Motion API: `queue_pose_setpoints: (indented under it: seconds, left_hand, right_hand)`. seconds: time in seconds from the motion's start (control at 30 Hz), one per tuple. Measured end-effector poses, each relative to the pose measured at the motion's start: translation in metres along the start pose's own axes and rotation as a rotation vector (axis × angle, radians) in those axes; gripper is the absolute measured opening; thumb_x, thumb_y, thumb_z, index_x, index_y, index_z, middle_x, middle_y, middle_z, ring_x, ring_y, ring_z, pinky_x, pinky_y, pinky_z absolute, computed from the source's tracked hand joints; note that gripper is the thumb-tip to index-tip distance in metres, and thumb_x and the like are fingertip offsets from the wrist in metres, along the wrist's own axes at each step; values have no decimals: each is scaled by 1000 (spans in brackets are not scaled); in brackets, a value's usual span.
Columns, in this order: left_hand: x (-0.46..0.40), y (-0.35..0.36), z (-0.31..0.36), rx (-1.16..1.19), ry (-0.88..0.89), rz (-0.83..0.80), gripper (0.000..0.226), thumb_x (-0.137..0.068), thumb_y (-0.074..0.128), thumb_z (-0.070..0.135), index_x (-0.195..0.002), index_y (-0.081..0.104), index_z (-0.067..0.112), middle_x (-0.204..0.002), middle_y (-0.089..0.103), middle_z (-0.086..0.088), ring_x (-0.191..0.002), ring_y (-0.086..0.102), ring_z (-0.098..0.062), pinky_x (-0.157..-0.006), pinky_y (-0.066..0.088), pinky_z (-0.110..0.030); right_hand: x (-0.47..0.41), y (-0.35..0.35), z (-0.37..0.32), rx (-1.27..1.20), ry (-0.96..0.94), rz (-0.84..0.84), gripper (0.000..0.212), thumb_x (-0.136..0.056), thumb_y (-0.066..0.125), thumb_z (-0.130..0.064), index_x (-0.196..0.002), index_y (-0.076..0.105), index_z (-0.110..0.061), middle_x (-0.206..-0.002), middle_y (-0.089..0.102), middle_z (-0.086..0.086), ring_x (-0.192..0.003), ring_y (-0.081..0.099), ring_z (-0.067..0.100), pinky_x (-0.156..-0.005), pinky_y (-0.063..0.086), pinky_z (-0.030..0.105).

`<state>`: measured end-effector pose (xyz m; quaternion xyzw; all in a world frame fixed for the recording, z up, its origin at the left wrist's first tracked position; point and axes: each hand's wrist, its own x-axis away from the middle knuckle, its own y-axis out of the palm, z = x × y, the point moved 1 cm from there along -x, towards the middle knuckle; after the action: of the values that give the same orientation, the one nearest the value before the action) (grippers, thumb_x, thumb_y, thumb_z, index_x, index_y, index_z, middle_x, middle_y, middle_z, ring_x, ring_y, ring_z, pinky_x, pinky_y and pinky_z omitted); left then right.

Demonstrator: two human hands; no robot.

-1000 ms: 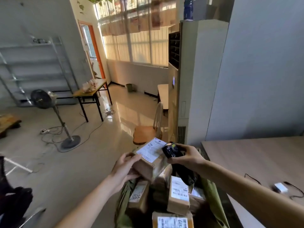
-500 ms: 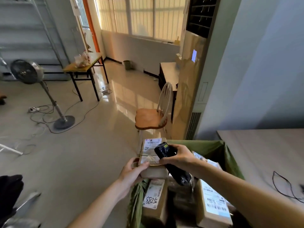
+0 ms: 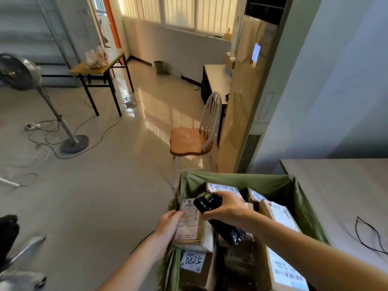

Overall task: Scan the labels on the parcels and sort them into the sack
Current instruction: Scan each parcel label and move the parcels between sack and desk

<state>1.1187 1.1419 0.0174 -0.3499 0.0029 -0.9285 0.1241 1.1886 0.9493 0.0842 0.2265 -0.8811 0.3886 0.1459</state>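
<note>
Below, boxy cardboard parcel [image 3: 192, 223] in left hand [image 3: 168, 224], over crumpled green sack [image 3: 270, 183].

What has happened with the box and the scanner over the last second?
The small brown cardboard parcel in the left hand has come down from above the pile into the open green sack, label up. The view has tipped downward, showing more of the sack. The right hand still grips the black handheld scanner over the label; the left still holds the parcel.
</note>
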Motion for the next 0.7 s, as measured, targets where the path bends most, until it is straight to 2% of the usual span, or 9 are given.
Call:
queue_pose_setpoints:
  seconds: [0.07, 0.13, 0.2, 0.27, 0.33, 0.4, 0.47, 0.5, 0.7]
  left_hand:
    - [6, -3, 6, -41, 30, -15, 34, -99, 59, 32, -126, 55, 12, -95, 69, 2, -77, 62, -7, -61, 40, -24]
    - [9, -5, 8, -71, 66, -20, 54, -100, 58, 34, -146, 44, 10, -109, 62, 1, -78, 52, 0, -61, 36, -21]
    - [19, -7, 14, -95, 118, -16, 60, -100, 59, 33, -151, 39, 10, -109, 60, 2, -78, 50, 2, -60, 35, -19]
    - [26, -9, 21, -140, 152, -30, 57, -100, 58, 33, -150, 40, 12, -110, 60, 4, -81, 51, 4, -62, 37, -17]
    - [34, -10, 33, -222, 223, -52, 55, -99, 59, 35, -149, 43, 17, -128, 60, 1, -90, 55, 3, -68, 40, -16]
    - [47, -8, 50, -297, 325, -69, 56, -96, 61, 41, -148, 45, 26, -146, 51, 1, -115, 55, -7, -85, 44, -22]
    - [59, 1, 68, -406, 445, -75, 54, -93, 64, 47, -144, 49, 32, -156, 38, 7, -140, 40, -17, -108, 38, -36]
    - [66, 8, 78, -447, 497, -78, 53, -93, 64, 47, -142, 50, 34, -157, 34, 9, -145, 33, -18, -113, 33, -39]
    - [143, 89, 131, -534, 703, -227, 59, -92, 66, 48, -145, 46, 33, -156, 39, 4, -144, 36, -21, -112, 35, -39]
  right_hand:
    - [1, 0, -3, 10, -3, 6, 45, -71, 91, -33, -110, 71, -28, -86, 71, -12, -74, 66, 0, -58, 50, 11]
    - [3, -3, -5, 10, -9, 17, 41, -71, 91, -31, -106, 70, -29, -85, 70, -13, -73, 66, -1, -56, 47, 11]
    - [9, -7, -8, 16, -10, 44, 40, -70, 91, -33, -104, 70, -31, -83, 70, -13, -72, 66, -1, -56, 48, 11]
    - [18, -15, -10, 31, -10, 86, 47, -65, 92, -39, -106, 72, -32, -86, 73, -12, -75, 69, 2, -65, 57, 18]
    - [30, -27, -12, 49, -6, 124, 53, -61, 92, -42, -110, 72, -33, -90, 75, -10, -79, 71, 7, -71, 61, 24]
    - [47, -44, -12, 52, -11, 166, 53, -63, 92, -40, -111, 72, -32, -93, 75, -10, -80, 71, 7, -69, 58, 22]
    - [71, -64, -11, 61, -17, 224, 53, -63, 93, -41, -109, 67, -39, -94, 73, -11, -81, 69, 5, -69, 55, 20]
    - [84, -76, -9, 68, -14, 256, 55, -62, 94, -43, -109, 65, -43, -95, 73, -12, -82, 69, 5, -70, 55, 20]
    - [197, -151, 20, 176, 50, 460, 70, -50, 87, -60, -113, 71, -34, -97, 73, -10, -90, 68, 14, -82, 59, 33]
